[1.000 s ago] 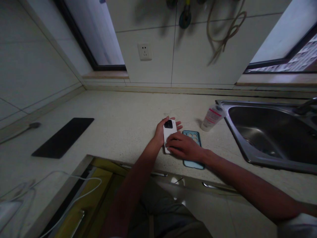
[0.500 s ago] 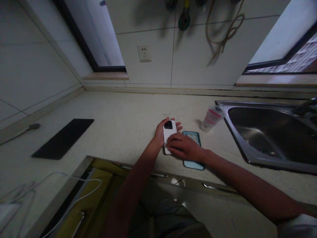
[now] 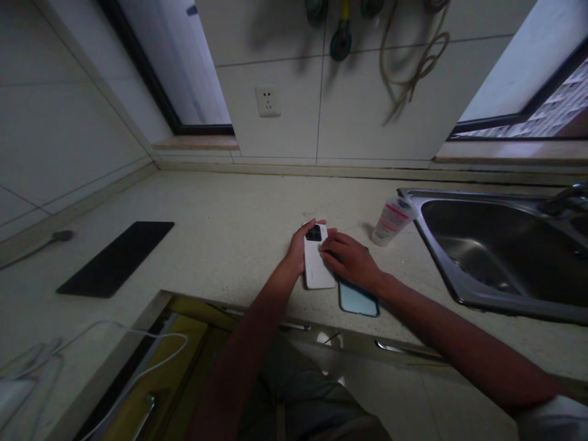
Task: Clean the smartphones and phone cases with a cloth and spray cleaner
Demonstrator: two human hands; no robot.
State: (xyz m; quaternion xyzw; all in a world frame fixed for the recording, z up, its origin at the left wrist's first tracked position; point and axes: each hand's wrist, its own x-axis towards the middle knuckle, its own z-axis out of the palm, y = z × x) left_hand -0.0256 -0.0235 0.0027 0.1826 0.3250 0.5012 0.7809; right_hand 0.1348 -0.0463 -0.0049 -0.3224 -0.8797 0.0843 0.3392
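A white smartphone (image 3: 318,274) lies back side up, its dark camera block at the far end. My left hand (image 3: 296,248) is wrapped round its left side, with fingertips showing past the far right edge. Over the phone's right edge, my right hand (image 3: 351,260) has its fingers pinched together against the back, just below the cameras. Something small and pale may be at those fingertips, but I cannot make it out. A teal phone case (image 3: 359,300) rests on the counter, partly hidden under my right hand.
A clear plastic cup (image 3: 391,222) with pink print leans by the steel sink (image 3: 450,272) on the right. On the left lie a black flat board (image 3: 120,257) and a white cable (image 3: 160,334). The counter's front edge (image 3: 206,304) is close to my body.
My right hand has moved up along the phone's back, from its lower half to just below the cameras. More of the phone's lower end shows. The left hand keeps its hold.
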